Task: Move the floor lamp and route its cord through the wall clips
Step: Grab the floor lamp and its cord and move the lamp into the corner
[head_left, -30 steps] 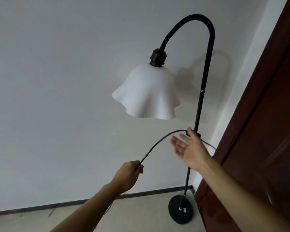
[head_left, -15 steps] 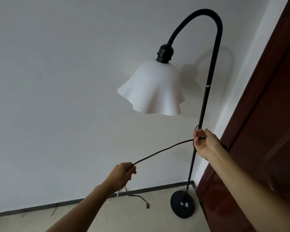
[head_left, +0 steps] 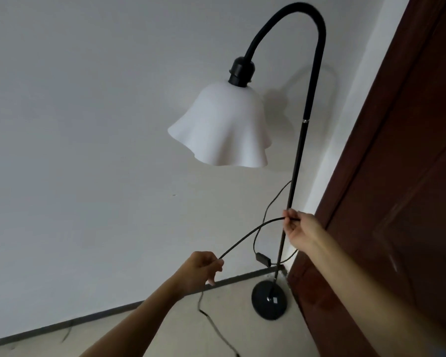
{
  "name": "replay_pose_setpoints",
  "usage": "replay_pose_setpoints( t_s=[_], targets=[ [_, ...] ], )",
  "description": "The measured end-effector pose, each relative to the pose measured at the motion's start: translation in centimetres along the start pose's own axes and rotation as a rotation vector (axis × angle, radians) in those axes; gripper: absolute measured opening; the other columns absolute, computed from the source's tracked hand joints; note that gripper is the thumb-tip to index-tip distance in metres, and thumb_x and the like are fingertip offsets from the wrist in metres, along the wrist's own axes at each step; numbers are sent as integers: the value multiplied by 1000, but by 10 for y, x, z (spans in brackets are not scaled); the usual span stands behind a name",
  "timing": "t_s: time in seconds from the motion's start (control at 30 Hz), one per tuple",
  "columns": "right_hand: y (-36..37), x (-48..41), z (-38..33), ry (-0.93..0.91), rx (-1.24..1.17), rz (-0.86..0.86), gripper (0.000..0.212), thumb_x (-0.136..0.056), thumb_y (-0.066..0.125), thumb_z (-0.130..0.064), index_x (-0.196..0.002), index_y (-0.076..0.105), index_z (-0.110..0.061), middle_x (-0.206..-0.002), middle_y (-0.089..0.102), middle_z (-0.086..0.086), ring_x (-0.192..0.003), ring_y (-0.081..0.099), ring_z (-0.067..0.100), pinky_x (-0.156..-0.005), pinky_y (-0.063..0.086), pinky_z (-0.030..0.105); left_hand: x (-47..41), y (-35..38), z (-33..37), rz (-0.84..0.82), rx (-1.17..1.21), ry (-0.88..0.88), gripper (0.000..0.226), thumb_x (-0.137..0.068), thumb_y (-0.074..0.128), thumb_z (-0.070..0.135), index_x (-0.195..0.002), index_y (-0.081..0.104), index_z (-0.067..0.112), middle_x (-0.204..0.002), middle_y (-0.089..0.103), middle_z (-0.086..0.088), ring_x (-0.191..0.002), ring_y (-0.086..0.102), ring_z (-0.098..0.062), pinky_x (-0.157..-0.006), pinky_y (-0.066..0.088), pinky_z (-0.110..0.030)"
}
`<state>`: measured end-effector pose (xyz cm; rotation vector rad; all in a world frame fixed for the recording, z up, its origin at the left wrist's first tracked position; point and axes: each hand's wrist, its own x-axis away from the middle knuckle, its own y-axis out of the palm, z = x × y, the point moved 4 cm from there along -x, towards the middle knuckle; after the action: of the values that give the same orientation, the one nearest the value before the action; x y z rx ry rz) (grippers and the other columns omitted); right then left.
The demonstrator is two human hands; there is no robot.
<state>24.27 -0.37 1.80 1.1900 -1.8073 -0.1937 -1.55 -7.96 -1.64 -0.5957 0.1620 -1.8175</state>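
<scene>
A black floor lamp (head_left: 298,155) with a curved neck and a wavy white shade (head_left: 222,127) stands by the white wall, its round base (head_left: 269,301) on the floor in the corner. Its black cord (head_left: 250,234) spans between my two hands. My left hand (head_left: 198,270) is closed on the cord's lower part; from there the cord drops to the floor. My right hand (head_left: 300,229) pinches the cord's other end just in front of the pole. A thinner loop with an inline switch (head_left: 263,258) hangs beside the pole. No wall clips are visible.
A dark brown wooden door (head_left: 397,202) fills the right side, close to the lamp base. A dark skirting strip (head_left: 113,310) runs along the foot of the wall. The floor (head_left: 165,336) is pale, with cord trailing across it.
My right hand went from open beside the pole to closed on the cord. My left hand drew the cord down and left. The inline switch loop now hangs in view.
</scene>
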Motion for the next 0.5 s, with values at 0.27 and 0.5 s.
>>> replay_pose_setpoints(
  t_s=[0.27, 0.5],
  targets=[
    [-57, -23, 7, 28, 121, 94, 30, -100, 38, -8, -73, 50, -11, -37, 56, -2, -27, 51, 6, -27, 33, 12, 10, -15, -30, 31, -75, -52, 29, -91, 58, 32, -67, 66, 18, -45, 48, 8, -44, 44, -7, -48, 37, -22],
    [-109, -35, 38, 255, 987, 133, 67, -89, 48, -65, -94, 67, -1, -82, 78, 13, -60, 70, 21, -38, 42, 18, -11, -41, -14, 231, -176, 48, 27, -89, 63, 31, -71, 71, 12, -44, 41, 6, -37, 31, -5, -45, 26, -21]
  ],
)
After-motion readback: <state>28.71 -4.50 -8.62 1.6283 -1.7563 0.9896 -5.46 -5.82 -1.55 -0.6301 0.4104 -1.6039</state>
